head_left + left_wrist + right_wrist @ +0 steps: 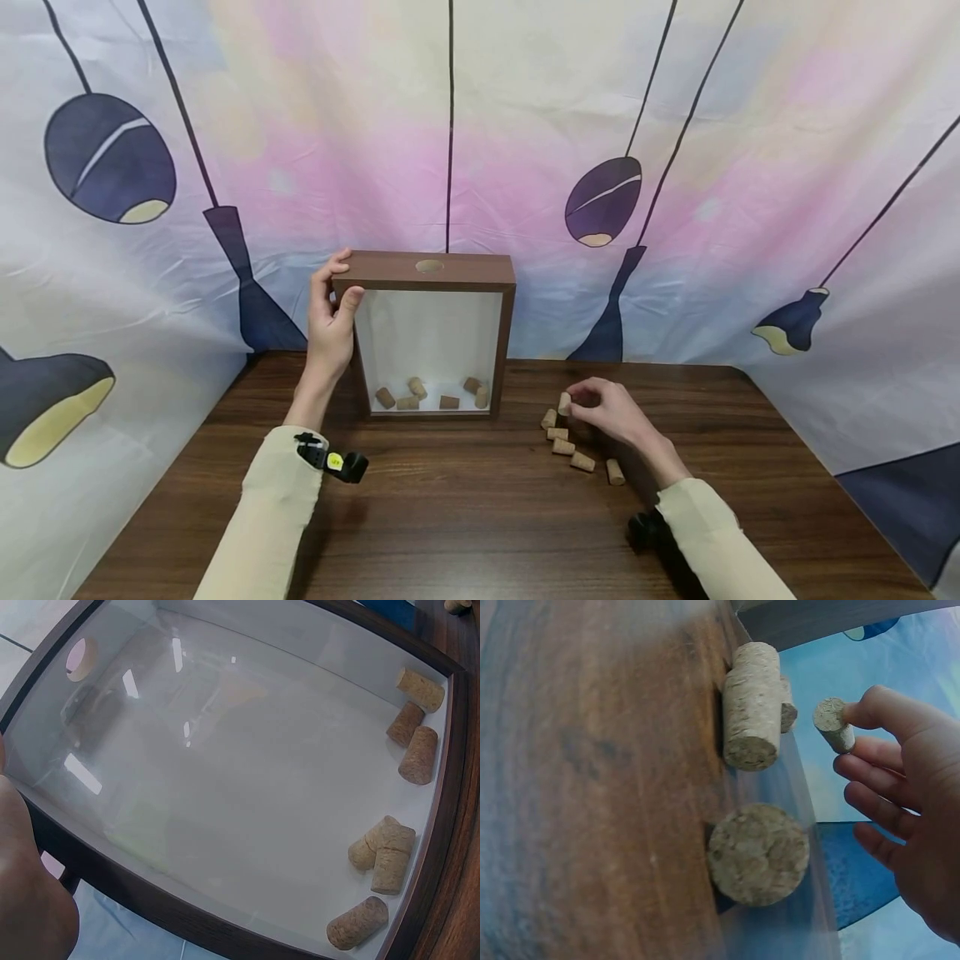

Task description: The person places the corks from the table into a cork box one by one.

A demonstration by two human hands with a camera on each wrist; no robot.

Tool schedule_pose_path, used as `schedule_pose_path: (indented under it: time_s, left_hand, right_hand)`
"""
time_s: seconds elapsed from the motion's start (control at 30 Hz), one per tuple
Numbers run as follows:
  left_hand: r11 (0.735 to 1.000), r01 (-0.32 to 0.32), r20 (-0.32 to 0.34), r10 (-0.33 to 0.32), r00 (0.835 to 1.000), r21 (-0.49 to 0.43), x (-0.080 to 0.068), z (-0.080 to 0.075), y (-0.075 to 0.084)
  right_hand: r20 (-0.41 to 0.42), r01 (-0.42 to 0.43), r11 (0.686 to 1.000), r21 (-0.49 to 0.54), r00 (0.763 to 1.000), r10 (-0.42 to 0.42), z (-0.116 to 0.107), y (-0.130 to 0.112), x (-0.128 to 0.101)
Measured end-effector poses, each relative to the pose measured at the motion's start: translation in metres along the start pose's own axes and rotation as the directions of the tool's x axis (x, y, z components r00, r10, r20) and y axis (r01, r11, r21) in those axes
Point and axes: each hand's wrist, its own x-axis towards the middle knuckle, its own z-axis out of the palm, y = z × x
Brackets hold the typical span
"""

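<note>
A person sits at a dark wood-grain counter in front of a curtain printed with hanging lamps. Their left hand clasps the top left corner of an upright brown wooden shadow box with a glass front, thumb on the front edge and fingers curled over the top, wrist raised, forearm resting low. A round hole is cut in the box's top. Six small tan corks lie on the floor inside it.

The right hand hovers low over the counter to the right of the box, pinching one short tan cork between thumb and fingertips, the other fingers loosely curled beneath. Five more loose corks lie on the counter just below and beside that hand.

The cork looks light, dry and slightly springy, with a rough surface that should not slip; a fingertip pinch across its sides seems enough. The glass-fronted box is likely fragile and tippable.
</note>
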Motion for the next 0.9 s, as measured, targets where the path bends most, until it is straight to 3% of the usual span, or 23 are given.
schedule_pose_path:
  time_s: [0.9]
  left_hand:
    - [1.000, 0.019, -0.006, -0.019, 1.000, 0.004, -0.001, 0.001, 0.000]
  right_hand:
    - [-0.193, 0.112, 0.994, -0.008, 0.975, -0.111, -0.034, -0.046, 0.015]
